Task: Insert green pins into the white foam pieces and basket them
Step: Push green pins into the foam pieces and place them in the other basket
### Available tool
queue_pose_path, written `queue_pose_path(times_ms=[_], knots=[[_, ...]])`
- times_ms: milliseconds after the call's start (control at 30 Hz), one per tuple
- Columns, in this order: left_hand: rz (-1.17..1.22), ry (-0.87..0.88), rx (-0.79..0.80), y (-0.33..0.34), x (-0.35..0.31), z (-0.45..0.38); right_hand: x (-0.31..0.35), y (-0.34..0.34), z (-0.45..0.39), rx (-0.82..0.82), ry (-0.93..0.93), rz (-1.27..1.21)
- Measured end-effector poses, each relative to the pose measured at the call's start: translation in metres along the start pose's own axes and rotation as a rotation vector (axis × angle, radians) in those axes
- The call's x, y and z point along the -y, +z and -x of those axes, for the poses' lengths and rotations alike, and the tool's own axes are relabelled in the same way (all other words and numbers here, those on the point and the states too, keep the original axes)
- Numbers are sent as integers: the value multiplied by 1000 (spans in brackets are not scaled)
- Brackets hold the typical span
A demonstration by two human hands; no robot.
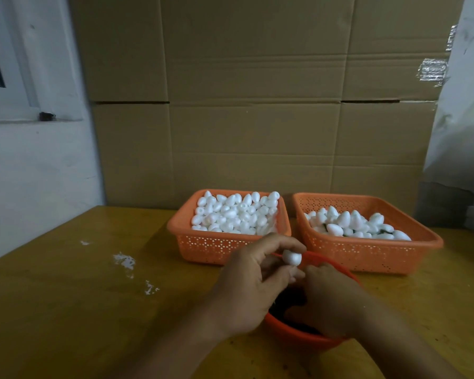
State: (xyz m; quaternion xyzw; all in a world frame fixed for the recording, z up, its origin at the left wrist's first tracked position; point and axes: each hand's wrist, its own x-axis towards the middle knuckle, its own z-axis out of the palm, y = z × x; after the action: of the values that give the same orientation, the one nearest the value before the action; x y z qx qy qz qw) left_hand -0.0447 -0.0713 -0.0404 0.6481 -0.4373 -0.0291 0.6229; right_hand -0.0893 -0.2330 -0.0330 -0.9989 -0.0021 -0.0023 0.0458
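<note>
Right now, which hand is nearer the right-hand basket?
Right. The right hand sits over the round bowl, just in front of the right-hand basket; the left hand, pinching a foam piece, is farther left.

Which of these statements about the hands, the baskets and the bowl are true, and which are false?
1. The left hand holds a white foam piece. True.
2. The left basket is empty. False: it is full of plain white foam pieces.
3. The right hand is over the round orange bowl. True.
4. The right basket holds only green pins. False: it holds white foam pieces with some dark green among them.
5. White crumbs lie on the table. True.
</note>
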Motion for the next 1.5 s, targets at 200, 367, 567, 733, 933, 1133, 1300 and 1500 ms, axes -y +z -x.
queue_pose_path(times_ms=[200,367,567,733,933,1133,1300,1500], knots=[[-22,20,-35,0,-1,-1,0,4,-4,-46,49,-44],[66,-48,-50,2,-4,-2,-3,7,-4,-80,61,-53],[218,-176,-71,-1,-9,-1,-4,10,-3,-155,91,-92],[319,-230,-81,-3,-12,-1,-2,7,5,-243,94,-195],[372,-293,-95,-4,-14,-2,3,-2,13,-404,54,-273],[435,-347,-95,-5,-16,-1,3,-5,19,-446,32,-366],[469,-383,-103,-5,-17,-1,4,-3,19,-523,48,-410],[598,-469,-152,-6,-16,-3,6,-7,22,-556,33,-723]])
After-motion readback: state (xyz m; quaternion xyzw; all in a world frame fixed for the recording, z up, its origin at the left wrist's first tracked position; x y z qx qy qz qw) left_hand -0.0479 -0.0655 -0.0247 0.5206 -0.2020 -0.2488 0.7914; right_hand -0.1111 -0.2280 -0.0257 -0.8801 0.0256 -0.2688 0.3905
